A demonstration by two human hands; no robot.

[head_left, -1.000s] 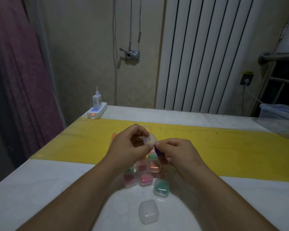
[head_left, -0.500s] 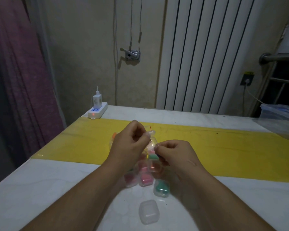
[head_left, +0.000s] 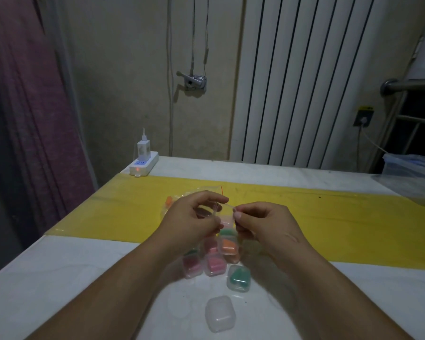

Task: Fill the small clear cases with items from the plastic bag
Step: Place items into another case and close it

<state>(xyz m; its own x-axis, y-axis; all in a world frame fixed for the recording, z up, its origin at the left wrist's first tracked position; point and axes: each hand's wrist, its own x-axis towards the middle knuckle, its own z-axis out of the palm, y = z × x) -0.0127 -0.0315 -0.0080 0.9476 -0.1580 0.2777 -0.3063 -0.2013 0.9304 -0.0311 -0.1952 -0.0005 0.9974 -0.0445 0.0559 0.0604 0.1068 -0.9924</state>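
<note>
Now open — clear case (head_left: pixel 222 214), shut a second ago; left hand (head_left: pixel 189 222) and right hand (head_left: pixel 263 223) pinch its halves above the filled cases (head_left: pixel 215 265) — ready for filling.

Both forearms run off the bottom edge, so nothing past them shows. The small clear case (head_left: pixel 220 212) pinched between the left hand (head_left: pixel 192 222) and the right hand (head_left: pixel 263 224) is blurred; I cannot tell whether anything sits inside it. Just beyond the grip, the plastic bag (head_left: pixel 182 200) is mostly hidden behind the left hand, its contents unclear. Below the grip, the filled cases (head_left: pixel 215 262) are partly covered by both hands. The container (head_left: pixel 412 173) far right of the grip is cut off by the edge.
</note>
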